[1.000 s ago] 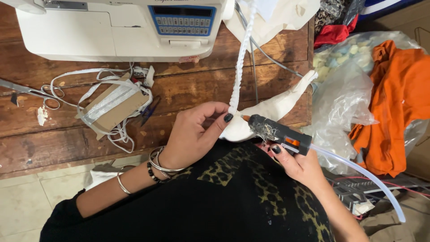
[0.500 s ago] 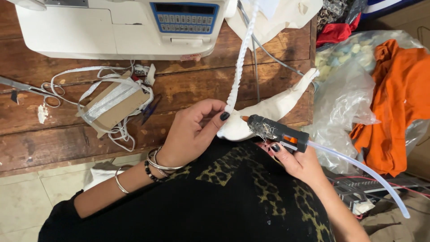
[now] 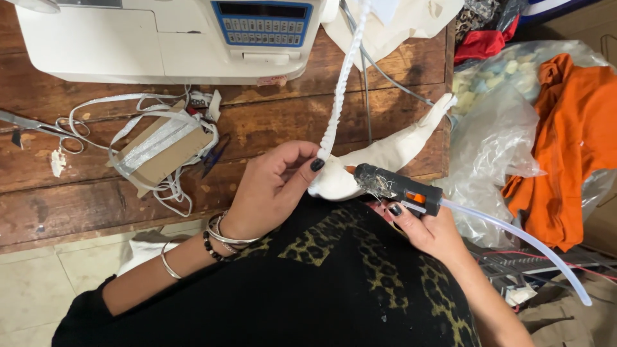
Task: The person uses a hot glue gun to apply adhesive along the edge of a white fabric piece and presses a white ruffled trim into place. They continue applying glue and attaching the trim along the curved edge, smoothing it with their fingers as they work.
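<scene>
My left hand (image 3: 273,186) is closed on the white braided cord (image 3: 342,83), thumb and forefinger pinching its lower end right where it meets the white fabric piece (image 3: 385,157). My right hand (image 3: 427,228) is clamped around the black glue gun (image 3: 398,186), its clear glue stick (image 3: 520,241) trailing back and down to my right. The gun's nozzle points left, toward my left thumb, with its tip touching or just short of the fabric beside the pinched cord end; I cannot tell which.

What matters here is how these lines cross. The cord runs long and nearly straight, up and away from me over the wooden desk (image 3: 77,199) toward the white sewing machine (image 3: 160,38) at the far edge. The fabric piece lies slantwise, its narrow end reaching up to the right toward the desk's corner, its rounded end at my left fingertips. The gun lies almost level, from right to left, so its nozzle meets the cord's end nearly side-on. My left hand is the nearer one to the joint; the right stands off behind the gun's body.

Further left on the desk lie a cardboard card wound with white tape (image 3: 160,151) and scissors (image 3: 45,125). To my right sit a clear plastic bag (image 3: 495,128) and orange cloth (image 3: 572,141).
</scene>
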